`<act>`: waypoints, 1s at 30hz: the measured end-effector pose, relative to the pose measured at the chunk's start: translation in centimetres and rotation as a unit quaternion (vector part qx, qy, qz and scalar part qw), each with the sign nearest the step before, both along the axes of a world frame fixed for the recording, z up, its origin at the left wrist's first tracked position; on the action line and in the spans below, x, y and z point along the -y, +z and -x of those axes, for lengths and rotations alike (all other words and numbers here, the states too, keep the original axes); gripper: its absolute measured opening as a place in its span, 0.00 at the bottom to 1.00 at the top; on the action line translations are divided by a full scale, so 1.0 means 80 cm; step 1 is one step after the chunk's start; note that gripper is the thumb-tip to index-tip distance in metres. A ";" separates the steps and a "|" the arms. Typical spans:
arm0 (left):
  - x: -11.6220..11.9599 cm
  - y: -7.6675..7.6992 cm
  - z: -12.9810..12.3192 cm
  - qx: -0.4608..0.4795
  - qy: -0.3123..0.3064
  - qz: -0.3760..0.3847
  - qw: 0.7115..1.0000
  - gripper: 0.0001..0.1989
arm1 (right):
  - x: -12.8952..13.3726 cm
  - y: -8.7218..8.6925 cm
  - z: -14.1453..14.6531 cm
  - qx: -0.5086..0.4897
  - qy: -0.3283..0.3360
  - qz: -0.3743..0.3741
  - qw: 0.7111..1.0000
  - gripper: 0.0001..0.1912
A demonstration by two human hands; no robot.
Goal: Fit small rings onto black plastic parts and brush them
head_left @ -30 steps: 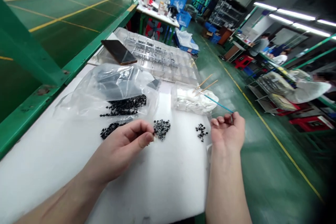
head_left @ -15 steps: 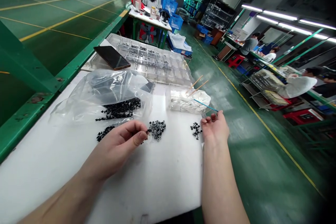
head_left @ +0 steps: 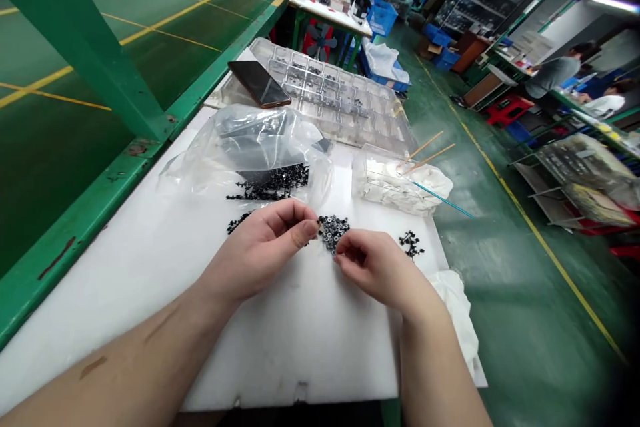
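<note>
My left hand [head_left: 270, 243] is pinched, thumb against index finger, around a small black part that the fingertips mostly hide. Just right of those fingertips lies a pile of small ring-shaped black and silver pieces [head_left: 334, 230]. My right hand [head_left: 373, 263] reaches over the lower edge of this pile, fingers curled and tips together; whatever they hold is too small to make out. Beyond it, a blue stick [head_left: 443, 199] leans out of a clear box with white cloth-like filling [head_left: 395, 180]. A loose group of small black parts [head_left: 411, 243] lies right of my right hand.
A clear plastic bag [head_left: 240, 147] with black parts [head_left: 275, 181] lies at the left. Behind it a phone [head_left: 260, 83] rests on a clear compartment tray [head_left: 345, 97]. A green metal frame [head_left: 150, 147] borders the white tabletop [head_left: 300, 333]. White cloth [head_left: 457, 307] hangs by the right edge.
My right hand has let go of the blue stick, which stays in the box, and has moved left to the ring pile. My left hand keeps its pinch. The camera view has shifted.
</note>
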State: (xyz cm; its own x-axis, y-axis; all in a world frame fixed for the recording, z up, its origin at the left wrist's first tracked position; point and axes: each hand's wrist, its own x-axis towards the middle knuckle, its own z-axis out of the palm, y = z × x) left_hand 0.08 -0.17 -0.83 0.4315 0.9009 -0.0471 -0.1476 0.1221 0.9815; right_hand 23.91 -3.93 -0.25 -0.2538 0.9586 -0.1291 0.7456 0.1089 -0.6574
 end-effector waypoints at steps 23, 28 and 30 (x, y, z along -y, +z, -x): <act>0.003 0.007 -0.003 -0.058 -0.049 -0.064 0.995 0.10 | -0.006 -0.007 0.004 0.095 -0.004 -0.031 0.995 0.07; 0.004 0.007 -0.004 -0.068 -0.066 -0.066 0.993 0.10 | -0.004 -0.009 0.002 0.097 0.007 -0.041 0.994 0.06; 0.004 0.008 -0.004 -0.072 -0.069 -0.065 0.993 0.09 | -0.004 -0.009 0.002 0.096 0.009 -0.036 0.995 0.05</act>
